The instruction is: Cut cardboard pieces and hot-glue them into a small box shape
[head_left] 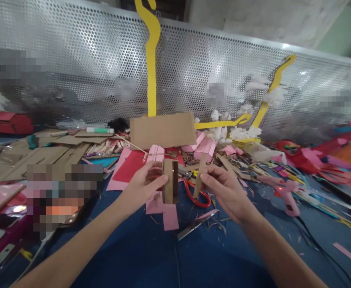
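My left hand [149, 180] grips a small cardboard box [168, 192] by its left side; the box stands upright with an opening facing right. Between the thumb and fingers of my right hand [223, 186] is a narrow cardboard strip [198, 184], held upright and apart from the box. Red-handled scissors [203, 205] lie on the blue surface just behind the strip. Below them rests a metal blade-like strip [195, 226]. Pink paper pieces [171, 218] lie under the box.
A pink glue gun [286, 194], its light lit, lies to the right with a trailing cord. Behind stands a larger cardboard box [162, 131] by a yellow wavy strip [151, 60]. Cardboard sheets [43, 160] are piled left. A perforated metal panel [181, 60] runs across the back.
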Demonstrator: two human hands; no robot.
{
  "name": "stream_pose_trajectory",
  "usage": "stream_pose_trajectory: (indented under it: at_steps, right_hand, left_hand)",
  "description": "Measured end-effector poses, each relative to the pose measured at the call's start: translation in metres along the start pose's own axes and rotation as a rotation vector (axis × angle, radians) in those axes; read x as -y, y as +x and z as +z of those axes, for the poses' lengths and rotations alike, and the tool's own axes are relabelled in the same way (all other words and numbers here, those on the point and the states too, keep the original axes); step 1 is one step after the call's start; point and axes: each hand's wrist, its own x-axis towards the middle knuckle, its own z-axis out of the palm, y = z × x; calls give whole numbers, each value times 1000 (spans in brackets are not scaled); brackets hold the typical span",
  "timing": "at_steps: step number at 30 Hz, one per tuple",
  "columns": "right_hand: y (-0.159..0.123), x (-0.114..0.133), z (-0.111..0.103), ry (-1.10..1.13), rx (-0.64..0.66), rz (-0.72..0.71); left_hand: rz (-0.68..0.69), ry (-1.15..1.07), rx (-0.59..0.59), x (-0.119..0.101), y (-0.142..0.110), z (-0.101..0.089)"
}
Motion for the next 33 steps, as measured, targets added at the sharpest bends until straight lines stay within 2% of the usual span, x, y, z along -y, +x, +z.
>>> stream_pose_trajectory:
  at_steps: [4, 6, 15, 33]
  right_hand:
    - [-5, -2, 15, -22, 119, 25]
    - [-7, -4, 21, -57, 136, 18]
    - [-5, -7, 25, -97, 122, 14]
    - [-7, -4, 28, -124, 110, -5]
  left_hand:
    - [-47, -27, 10, -3, -2, 5]
    - [-55, -38, 23, -4, -3, 7]
    - [-18, -2, 115, -11, -9, 12]
    - [-18, 20, 125, -13, -9, 14]
